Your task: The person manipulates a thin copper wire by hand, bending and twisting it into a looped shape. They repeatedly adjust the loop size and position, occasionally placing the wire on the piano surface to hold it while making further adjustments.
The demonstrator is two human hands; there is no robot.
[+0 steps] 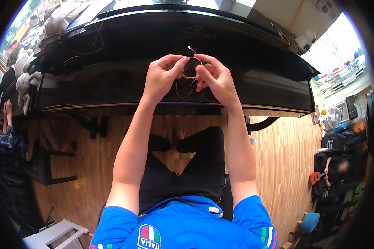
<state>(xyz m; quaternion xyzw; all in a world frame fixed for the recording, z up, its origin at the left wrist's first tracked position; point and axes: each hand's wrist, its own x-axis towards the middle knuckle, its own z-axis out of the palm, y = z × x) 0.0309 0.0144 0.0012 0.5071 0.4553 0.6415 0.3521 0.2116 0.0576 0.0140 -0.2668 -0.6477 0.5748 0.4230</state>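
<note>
A thin copper-coloured wire (188, 77), wound into a small ring with loose thin ends, is held up between my two hands over a glossy black piano-like cabinet (112, 79). One end, with a white tip (190, 47), sticks up above the ring. My left hand (163, 74) pinches the ring's left side between thumb and fingers. On the opposite side my right hand (218, 81) grips it, thumb toward the middle and fingers curled. A finer loop hangs below the ring. Some of the fingertips are hidden behind the coil.
Loose copper-coloured wire (83, 53) lies at the cabinet's far left, near a grey plush toy (25, 83). More wires (284, 35) sit at the back right. People are at both sides; the right one holds a small orange-brown ukulele (314, 178). A white chair (62, 233) stands lower left.
</note>
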